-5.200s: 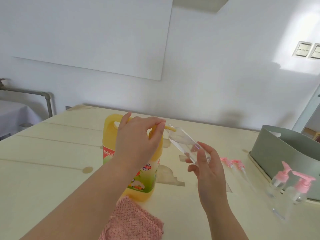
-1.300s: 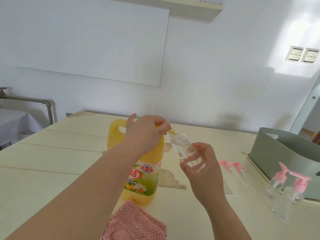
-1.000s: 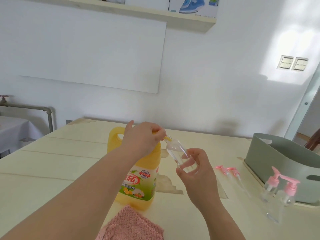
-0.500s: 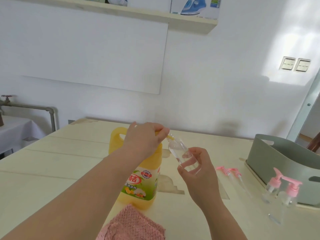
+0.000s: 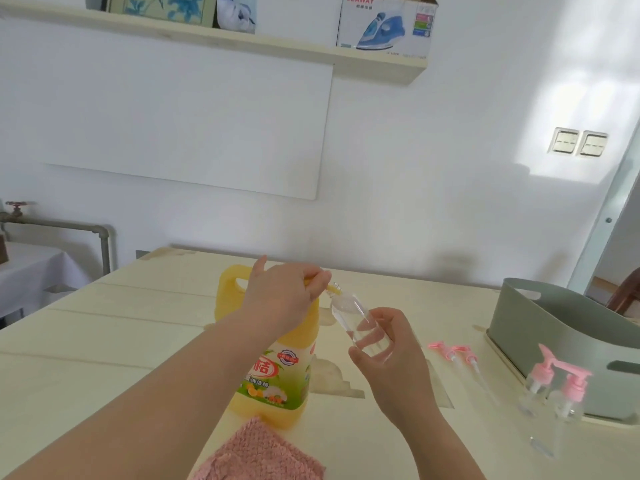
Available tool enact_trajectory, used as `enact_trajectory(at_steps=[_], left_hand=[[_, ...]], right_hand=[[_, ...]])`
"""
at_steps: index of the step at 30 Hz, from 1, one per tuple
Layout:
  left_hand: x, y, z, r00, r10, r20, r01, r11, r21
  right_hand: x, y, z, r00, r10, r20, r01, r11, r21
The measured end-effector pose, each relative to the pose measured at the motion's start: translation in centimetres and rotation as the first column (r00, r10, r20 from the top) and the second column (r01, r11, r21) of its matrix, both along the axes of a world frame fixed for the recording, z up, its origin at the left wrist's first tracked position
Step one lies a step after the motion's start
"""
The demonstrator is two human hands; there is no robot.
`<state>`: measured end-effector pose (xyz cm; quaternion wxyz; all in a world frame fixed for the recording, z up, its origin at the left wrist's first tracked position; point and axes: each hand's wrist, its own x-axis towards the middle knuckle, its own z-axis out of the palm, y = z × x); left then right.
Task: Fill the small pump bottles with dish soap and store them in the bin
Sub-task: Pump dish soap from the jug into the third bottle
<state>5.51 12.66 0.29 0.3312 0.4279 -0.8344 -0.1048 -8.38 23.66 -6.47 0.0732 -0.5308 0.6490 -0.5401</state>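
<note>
While left hand (image 5: 280,299) grips pump (image 5: 333,289), right hand (image 5: 391,362) holds bottle (image 5: 349,313).

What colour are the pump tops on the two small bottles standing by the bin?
Pink pump tops, clearest in the head view.

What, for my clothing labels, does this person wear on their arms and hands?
Nothing is worn: the left hand and right hand are bare, without visible gloves, rings or watch. The left forearm and right forearm are uncovered to the picture's edge; no sleeve shows.
</note>
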Motion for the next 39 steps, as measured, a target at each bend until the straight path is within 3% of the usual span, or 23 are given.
enact_trajectory(at_steps=[4, 9, 14, 31, 39], left_hand=[[0.7, 0.7, 2.3, 0.989, -0.089, -0.114, 0.105, 0.984, 0.143], [1.1, 0.7, 2.3, 0.984, -0.116, -0.133, 0.142, 0.968, 0.206], [0.6, 0.9, 1.2, 0.98, -0.067, -0.185, 0.095, 0.985, 0.146], [0.2, 0.5, -0.8, 1.0, -0.016, -0.024, 0.014, 0.997, -0.079], [0.8, 1.4, 0.2, 0.975, -0.071, -0.211, 0.073, 0.997, 0.002]], right_hand=[[0.0, 0.4, 0.6, 1.0, 0.01, 0.007, -0.01, 0.999, -0.043], [0.4, 0.2, 0.7, 1.0, 0.017, 0.022, -0.015, 0.997, -0.077], [0.6, -0.4, -0.2, 0.999, -0.005, 0.048, 0.01, 0.995, -0.096], [0.4, -0.6, -1.6, 0.994, 0.044, 0.096, -0.037, 0.997, -0.071], [1.2, -0.2, -2.5, 0.963, 0.168, 0.212, -0.161, 0.986, -0.05]])
